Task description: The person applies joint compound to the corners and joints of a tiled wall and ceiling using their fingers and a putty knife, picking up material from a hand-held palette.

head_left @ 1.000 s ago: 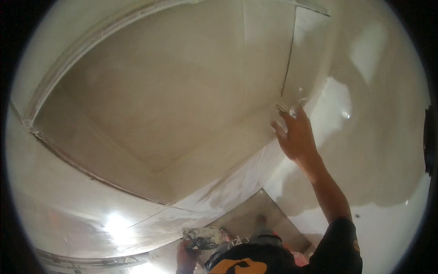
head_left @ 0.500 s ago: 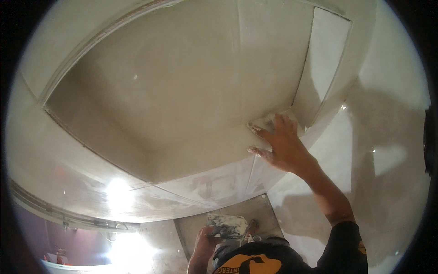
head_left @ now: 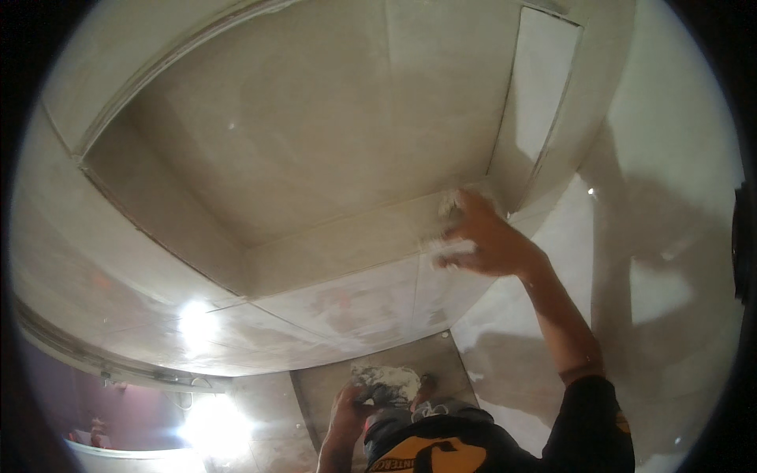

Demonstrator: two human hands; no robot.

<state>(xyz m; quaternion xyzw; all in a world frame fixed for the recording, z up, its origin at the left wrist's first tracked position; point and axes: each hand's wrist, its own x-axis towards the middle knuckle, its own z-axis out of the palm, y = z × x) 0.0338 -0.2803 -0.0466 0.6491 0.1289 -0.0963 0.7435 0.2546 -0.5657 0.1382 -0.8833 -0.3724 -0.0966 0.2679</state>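
Nearest, below a dark shirt's sleeve, the board is held in the left hand, whose grip is closed on its near edge. It is borne low, in front of the legs, and a thick, uneven load of white paste is carried on it; plenty seems to be left.

Farther up, the right hand is held at the right end of the niche, by its lower ledge. The thumb and a finger are spread and blurred, and paste is seen on them; whether anything is gripped under the other fingertips cannot be told.

The niche is lined with tiles. Its lower inner joints look mostly filled, so that part is judged well along. Dark gaps are shown along the end panel, apparently left unfilled. The wall below is streaked with pale residue, so cleaning is probably also left.

Farthest, at lower left, small red things are seen behind a pale rim; whether they are contained there cannot be told.
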